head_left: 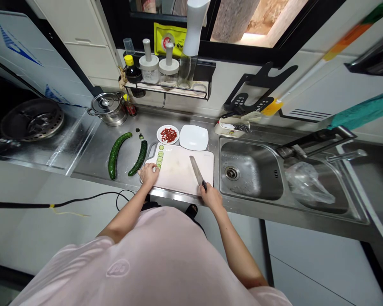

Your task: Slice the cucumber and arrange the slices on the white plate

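Note:
My right hand (211,196) is closed round the black handle of a kitchen knife (196,170), whose blade points away over the right part of the white cutting board (181,174). At the board's left edge, my left hand (149,174) has its fingers bent, with the tips at the near end of a row of cucumber slices (160,155). Its fingers partly cover the nearest slice. Left of the board lie a shorter cucumber (138,158) and a longer, curved cucumber (116,155). Small cut-off ends (141,136) rest behind the shorter one.
Behind the board stand a plate of chopped red pieces (168,134) and a white square plate (194,137). A lidded steel pot (107,108) is at back left, a frying pan (32,119) farther left. The sink (252,170) adjoins on the right; a seasoning rack (169,88) hangs behind.

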`<action>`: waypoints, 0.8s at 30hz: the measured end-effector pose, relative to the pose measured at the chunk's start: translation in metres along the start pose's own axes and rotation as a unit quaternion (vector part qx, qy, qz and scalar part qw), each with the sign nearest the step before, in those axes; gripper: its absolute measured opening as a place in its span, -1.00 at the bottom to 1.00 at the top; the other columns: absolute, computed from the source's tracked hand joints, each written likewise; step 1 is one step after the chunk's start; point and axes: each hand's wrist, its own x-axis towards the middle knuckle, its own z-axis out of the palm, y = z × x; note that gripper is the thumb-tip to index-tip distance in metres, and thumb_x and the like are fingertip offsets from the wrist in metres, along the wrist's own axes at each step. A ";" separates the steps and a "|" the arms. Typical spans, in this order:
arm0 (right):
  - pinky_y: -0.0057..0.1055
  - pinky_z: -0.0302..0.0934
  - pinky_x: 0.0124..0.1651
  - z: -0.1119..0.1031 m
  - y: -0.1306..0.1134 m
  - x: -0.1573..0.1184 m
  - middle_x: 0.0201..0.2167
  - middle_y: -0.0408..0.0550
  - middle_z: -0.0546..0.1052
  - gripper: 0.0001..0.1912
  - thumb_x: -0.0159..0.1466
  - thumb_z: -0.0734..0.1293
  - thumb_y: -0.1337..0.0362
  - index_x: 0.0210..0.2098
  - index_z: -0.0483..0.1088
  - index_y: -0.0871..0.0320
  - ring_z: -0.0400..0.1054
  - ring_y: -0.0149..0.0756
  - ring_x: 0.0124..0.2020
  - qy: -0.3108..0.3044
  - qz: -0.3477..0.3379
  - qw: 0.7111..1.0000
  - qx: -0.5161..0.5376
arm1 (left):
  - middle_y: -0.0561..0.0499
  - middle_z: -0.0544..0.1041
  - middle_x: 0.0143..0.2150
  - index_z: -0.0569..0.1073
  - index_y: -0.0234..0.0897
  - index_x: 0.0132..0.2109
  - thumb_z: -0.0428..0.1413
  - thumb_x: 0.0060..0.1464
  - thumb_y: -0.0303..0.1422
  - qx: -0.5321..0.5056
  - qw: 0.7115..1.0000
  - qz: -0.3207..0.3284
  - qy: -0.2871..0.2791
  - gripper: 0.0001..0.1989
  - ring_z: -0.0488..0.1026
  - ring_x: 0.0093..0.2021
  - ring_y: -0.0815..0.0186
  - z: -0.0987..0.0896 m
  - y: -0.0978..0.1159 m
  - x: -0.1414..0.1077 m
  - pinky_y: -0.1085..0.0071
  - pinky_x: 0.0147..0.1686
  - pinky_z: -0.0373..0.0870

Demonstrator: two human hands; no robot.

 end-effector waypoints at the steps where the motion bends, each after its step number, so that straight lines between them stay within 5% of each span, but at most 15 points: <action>1: -0.33 0.16 -0.17 0.000 0.000 0.000 -0.22 0.12 0.50 -0.53 0.35 -0.02 0.00 -0.05 0.30 0.16 0.39 -0.11 -0.15 -0.001 0.000 1.000 0.001 | -0.02 0.47 -0.16 0.48 -0.13 -0.24 0.06 0.04 -0.27 -0.007 1.000 0.003 0.006 -0.85 0.35 -0.08 0.18 -0.001 0.002 0.003 0.27 -0.09 0.11; 7: -0.32 0.16 -0.17 -0.003 -0.001 -0.001 -0.23 0.11 0.50 -0.54 0.35 -0.02 0.00 -0.06 0.30 0.15 0.40 -0.11 -0.15 -0.006 0.000 1.000 0.006 | -0.05 0.47 -0.13 0.47 -0.13 -0.16 0.02 0.08 -0.27 -0.027 0.999 0.019 0.033 -0.79 0.36 -0.08 0.16 -0.002 0.022 0.035 0.25 -0.07 0.13; 17: -0.32 0.17 -0.17 -0.003 -0.001 -0.001 -0.22 0.12 0.50 -0.54 0.35 -0.02 0.01 -0.06 0.30 0.15 0.40 -0.11 -0.15 -0.007 0.004 1.000 0.009 | -0.12 0.41 0.01 0.40 -0.13 0.06 -0.01 0.10 -0.26 0.047 0.998 0.031 -0.010 -0.64 0.29 0.04 0.09 0.011 0.044 0.088 0.20 -0.02 0.18; 24: -0.32 0.16 -0.16 -0.005 -0.003 -0.002 -0.20 0.11 0.50 -0.57 0.35 -0.01 0.02 -0.06 0.29 0.14 0.40 -0.13 -0.14 -0.008 0.006 1.000 0.014 | -0.21 0.40 -0.02 0.44 -0.22 -0.03 -0.03 0.11 -0.29 0.078 0.995 0.049 -0.030 -0.69 0.27 0.04 0.04 0.014 0.049 0.100 0.14 0.00 0.12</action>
